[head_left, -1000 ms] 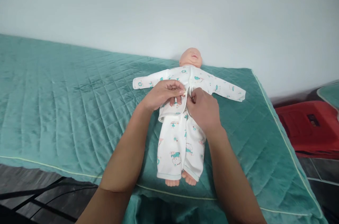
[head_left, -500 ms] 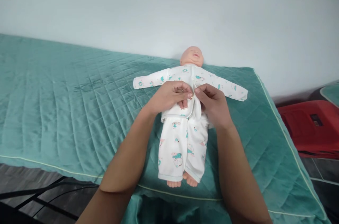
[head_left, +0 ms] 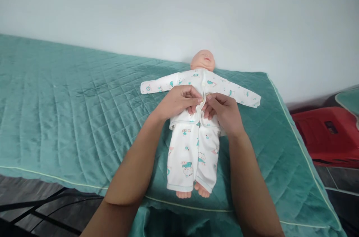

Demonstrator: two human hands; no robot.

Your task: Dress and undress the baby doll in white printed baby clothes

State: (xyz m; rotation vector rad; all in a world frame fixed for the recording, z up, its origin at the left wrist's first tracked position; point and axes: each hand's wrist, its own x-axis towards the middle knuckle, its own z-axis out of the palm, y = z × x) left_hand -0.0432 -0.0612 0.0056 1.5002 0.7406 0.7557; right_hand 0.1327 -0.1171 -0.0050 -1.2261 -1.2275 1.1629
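Note:
A baby doll [head_left: 203, 60] lies on its back, its head toward the wall and its bare feet toward me. It wears a white patterned jacket [head_left: 187, 77] with the sleeves spread out, and matching trousers [head_left: 182, 158]. Over the doll's belly, my left hand [head_left: 185, 99] pinches one front edge of the jacket between thumb and fingers. Just beside it my right hand [head_left: 223, 110] is closed on the opposite front edge. The two edges lie close together at the middle. Any fastener there is hidden by my fingertips.
A green quilted cover [head_left: 84, 117] with pale piping spreads under the doll. Behind it rises a white wall [head_left: 168, 9]. A red plastic seat [head_left: 328, 136] stands off the right edge, and dark metal bars [head_left: 39, 207] show at the lower left.
My right hand has turned and dropped slightly, its lower fingers now showing against the jacket. The jacket's right front flap, folded up before, now lies flatter. My left hand stays nearly in place.

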